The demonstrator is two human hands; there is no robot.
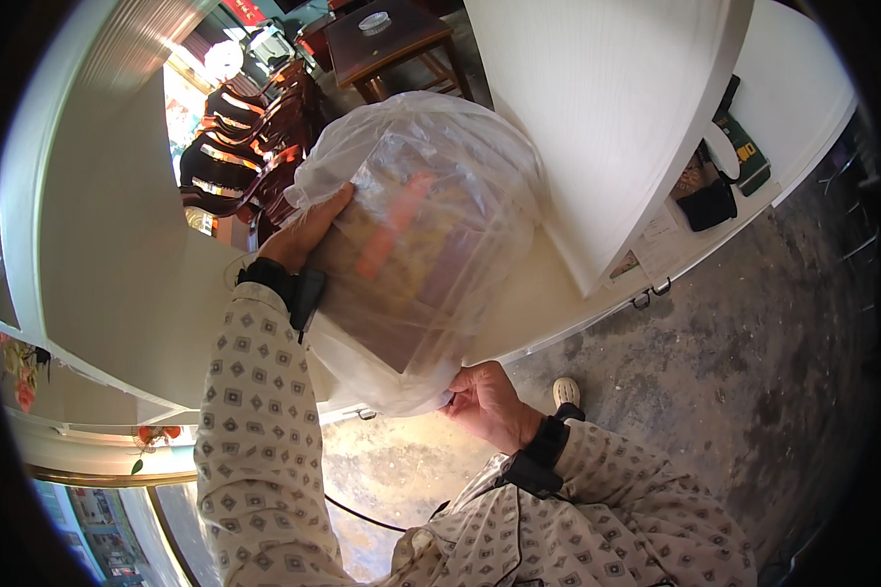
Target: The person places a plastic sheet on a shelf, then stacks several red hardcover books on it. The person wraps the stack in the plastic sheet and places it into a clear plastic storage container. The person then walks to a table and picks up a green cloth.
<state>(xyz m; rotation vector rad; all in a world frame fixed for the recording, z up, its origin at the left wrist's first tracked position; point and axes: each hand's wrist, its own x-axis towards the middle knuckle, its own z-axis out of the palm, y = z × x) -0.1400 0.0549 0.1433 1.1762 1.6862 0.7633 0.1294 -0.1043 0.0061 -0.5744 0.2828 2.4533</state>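
A translucent white plastic bag [506, 169] is held up before me over the pale shelf. Through its film shows a boxy, flat-sided package [411, 242] with yellowish and purple areas and a red strip. My left hand [312, 231] grips the bag's left side, the thumb lying against the package. At the lower edge of the bag, the fingers of my right hand [488, 403] pinch the gathered film. Both wrists carry black straps with small black devices. The left fingers are partly hidden behind the bag.
White cabinet panels [602, 110] rise beside the shelf [528, 301]. At right a compartment holds a dark green box [745, 158], a black pouch [707, 205] and papers [657, 238]. Beyond stand dark wooden chairs [224, 165] and a table [389, 48] with a glass ashtray [374, 23].
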